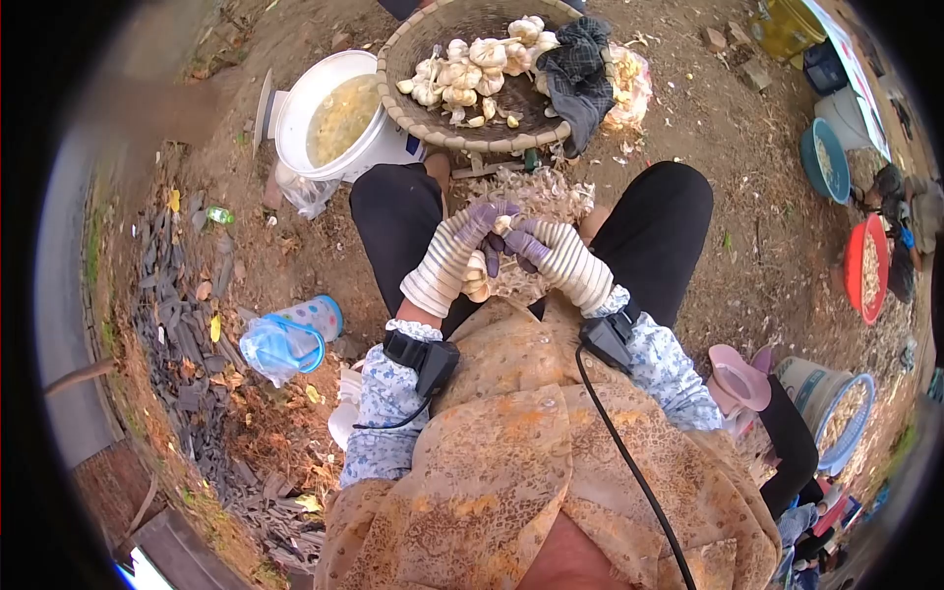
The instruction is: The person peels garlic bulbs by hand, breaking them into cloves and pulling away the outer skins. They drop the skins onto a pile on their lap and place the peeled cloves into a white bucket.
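Both my hands wear striped gloves with purple fingers and meet above my lap. My left hand (462, 246) is closed, its fingertips at a small pale garlic clove (502, 225), and a garlic bulb (476, 277) rests under its palm. From the other side my right hand (556, 256) pinches the same clove. Beyond them a round woven basket (403, 93) holds several garlic bulbs (460, 75), loose cloves and a dark cloth (575, 74). Papery garlic skins (541, 194) lie on the ground between my legs.
A white bucket (291, 123) of cloudy liquid stands left of the basket. A blue cup in plastic (285, 344) lies at left. At right are a teal basin (824, 162), a red basin (866, 268), a bucket with a blue-rimmed basket (844, 423) and other people (919, 211).
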Available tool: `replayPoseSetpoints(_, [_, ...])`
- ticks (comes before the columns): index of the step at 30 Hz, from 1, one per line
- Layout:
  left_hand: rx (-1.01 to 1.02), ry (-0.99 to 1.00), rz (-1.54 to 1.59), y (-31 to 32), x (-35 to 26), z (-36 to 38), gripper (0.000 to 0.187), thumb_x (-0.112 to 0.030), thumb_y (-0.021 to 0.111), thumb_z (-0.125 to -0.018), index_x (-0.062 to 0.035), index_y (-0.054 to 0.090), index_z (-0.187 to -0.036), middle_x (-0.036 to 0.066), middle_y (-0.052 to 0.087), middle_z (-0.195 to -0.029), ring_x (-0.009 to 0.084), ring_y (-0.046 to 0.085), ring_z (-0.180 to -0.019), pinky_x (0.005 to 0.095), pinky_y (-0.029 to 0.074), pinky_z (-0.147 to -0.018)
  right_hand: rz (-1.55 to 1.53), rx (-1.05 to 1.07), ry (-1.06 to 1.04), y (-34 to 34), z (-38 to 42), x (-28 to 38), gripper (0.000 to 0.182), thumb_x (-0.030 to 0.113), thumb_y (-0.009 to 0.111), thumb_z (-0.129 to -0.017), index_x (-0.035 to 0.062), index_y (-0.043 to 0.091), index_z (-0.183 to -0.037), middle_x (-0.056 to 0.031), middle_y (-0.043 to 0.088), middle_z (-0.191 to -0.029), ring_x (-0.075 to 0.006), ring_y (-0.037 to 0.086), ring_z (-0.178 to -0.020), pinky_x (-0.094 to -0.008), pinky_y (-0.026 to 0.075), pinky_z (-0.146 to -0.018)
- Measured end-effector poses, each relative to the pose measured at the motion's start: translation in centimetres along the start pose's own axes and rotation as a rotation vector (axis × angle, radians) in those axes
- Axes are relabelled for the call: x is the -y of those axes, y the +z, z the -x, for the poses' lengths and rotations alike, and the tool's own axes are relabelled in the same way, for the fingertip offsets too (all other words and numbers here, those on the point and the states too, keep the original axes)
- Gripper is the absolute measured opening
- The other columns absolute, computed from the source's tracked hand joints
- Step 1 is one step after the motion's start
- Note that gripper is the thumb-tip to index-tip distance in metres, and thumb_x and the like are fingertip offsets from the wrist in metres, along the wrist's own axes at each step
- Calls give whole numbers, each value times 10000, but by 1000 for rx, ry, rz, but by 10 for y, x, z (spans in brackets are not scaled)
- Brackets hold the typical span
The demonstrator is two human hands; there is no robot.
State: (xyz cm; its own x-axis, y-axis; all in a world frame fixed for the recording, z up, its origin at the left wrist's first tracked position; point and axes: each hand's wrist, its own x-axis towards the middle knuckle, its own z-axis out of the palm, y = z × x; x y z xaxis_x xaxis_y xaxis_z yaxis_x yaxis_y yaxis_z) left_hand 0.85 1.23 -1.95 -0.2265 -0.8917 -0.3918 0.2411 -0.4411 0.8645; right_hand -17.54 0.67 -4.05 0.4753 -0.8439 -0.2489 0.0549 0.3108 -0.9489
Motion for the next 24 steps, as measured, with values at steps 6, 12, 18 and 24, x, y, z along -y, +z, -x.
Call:
replayPoseSetpoints(6, [25,-215,356,-5,2,6,447,-411,658,-924,7,657,-1082,17,619,-697,76,541,-493,205,414,-433,-36,143,25,-6,2,4,339,326,578,-992,8,692,-980,13,554,-692,-64,464,-617,-243,388,-567])
replayPoseSetpoints(12, [13,-92,179,-8,-4,5,297,-243,687,-913,6,669,-1074,18,624,-695,74,546,-500,216,431,-441,38,175,23,-13,-2,-2,358,350,576,-987,9,685,-989,1,546,-652,-74,464,-594,-254,395,-556])
replayPoseSetpoints(18, [-150,84,-544,-9,-1,-2,252,-102,742,-838,6,677,-1056,29,656,-786,83,587,-626,218,473,-565,540,55,-149,-13,-8,8,380,358,578,-966,-6,654,-1042,-223,639,-755,-368,638,-712,-419,489,-641])
replayPoseSetpoints(24, [-122,463,-1474,-11,8,-7,251,-151,701,-779,-66,682,-1014,160,658,-928,347,649,-824,399,537,-719,931,86,-131,-5,-12,15,396,396,551,-957,25,612,-1080,-242,655,-819,-423,645,-796,-473,508,-680])
